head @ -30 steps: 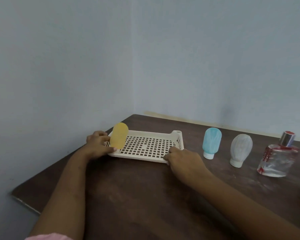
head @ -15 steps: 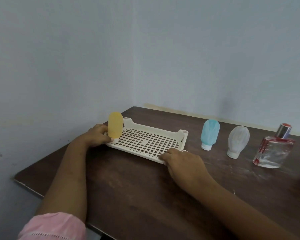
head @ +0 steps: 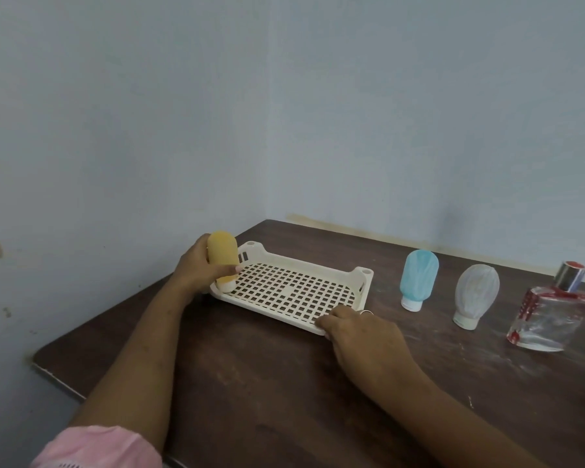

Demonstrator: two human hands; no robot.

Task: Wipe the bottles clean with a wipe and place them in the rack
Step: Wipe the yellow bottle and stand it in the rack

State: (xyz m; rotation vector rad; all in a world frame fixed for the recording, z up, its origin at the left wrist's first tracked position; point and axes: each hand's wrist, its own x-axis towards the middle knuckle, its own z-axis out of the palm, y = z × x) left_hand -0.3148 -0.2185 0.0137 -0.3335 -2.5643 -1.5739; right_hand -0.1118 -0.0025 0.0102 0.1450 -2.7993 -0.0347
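The grip of the left hand [head: 200,265] is clamped around a yellow bottle [head: 221,253], fingers behind it and thumb across its front. The bottle stands upright, with its white cap down on the near left corner of a cream perforated rack [head: 365,282]. The grip of the right hand [head: 362,336] is closed on the rack's near right corner, its fingers curled over the rim, and a ring [head: 367,311] shows on one finger. The rack sits on a dark brown tabletop [head: 250,383] set into the corner of a pale blue wall [head: 352,113], and only the yellow bottle is in it.

To the right of the rack, three more bottles stand in a row on the tabletop, each apart from the next. A blue bottle [head: 418,280] is nearest the rack, cap down. A whitish bottle [head: 476,295] is next, also cap down. A clear glass bottle [head: 547,315] with red trim and a silver cap is farthest right. A pink sleeve [head: 98,447] covers the left upper arm at the bottom edge.
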